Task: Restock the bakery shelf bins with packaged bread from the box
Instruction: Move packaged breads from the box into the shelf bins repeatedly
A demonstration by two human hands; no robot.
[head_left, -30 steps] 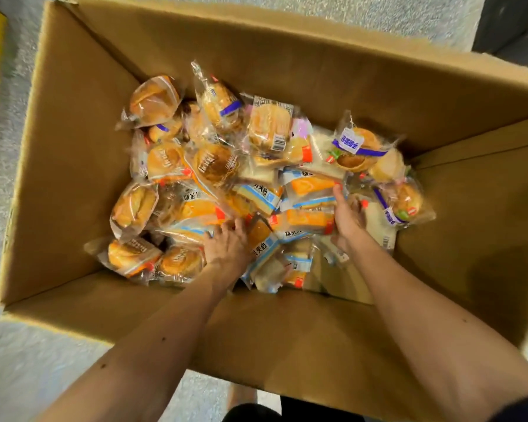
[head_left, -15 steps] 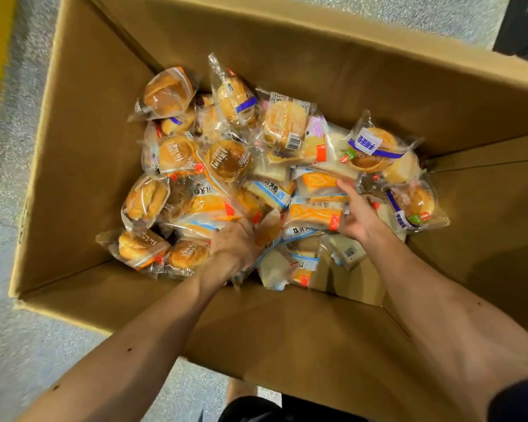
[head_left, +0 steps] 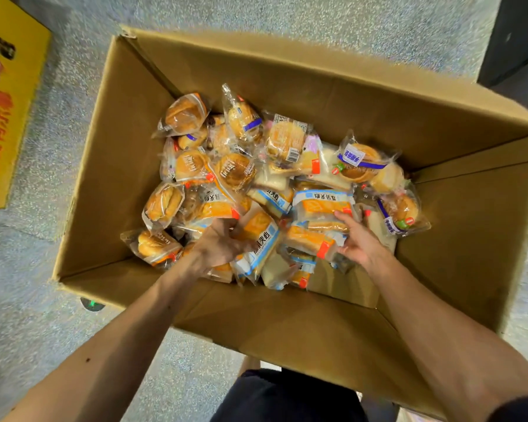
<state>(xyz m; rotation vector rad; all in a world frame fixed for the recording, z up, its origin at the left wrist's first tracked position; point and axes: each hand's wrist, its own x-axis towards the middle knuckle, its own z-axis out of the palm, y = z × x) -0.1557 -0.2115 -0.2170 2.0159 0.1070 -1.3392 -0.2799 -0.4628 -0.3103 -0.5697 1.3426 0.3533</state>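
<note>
A large open cardboard box (head_left: 122, 166) stands on the floor, holding several clear packets of bread: round buns (head_left: 192, 166) on the left, orange-and-blue sandwich packets in the middle. My left hand (head_left: 218, 243) is down in the pile with its fingers curled round a sandwich packet (head_left: 261, 236), which stands tilted up. My right hand (head_left: 358, 242) grips the right end of a stack of sandwich packets (head_left: 313, 239), thumb on top near a packet with a blue-and-white label (head_left: 323, 204). No shelf bins are in view.
The box sits on grey speckled floor (head_left: 37, 330). A yellow carton with red print (head_left: 9, 117) lies at the left edge. A dark object (head_left: 515, 41) stands at the top right. My dark shorts (head_left: 287, 397) show below the box's near wall.
The view has pulled back from the box. My left hand has closed on a sandwich packet and tipped it up; my right hand has moved nearer onto the stacked packets.
</note>
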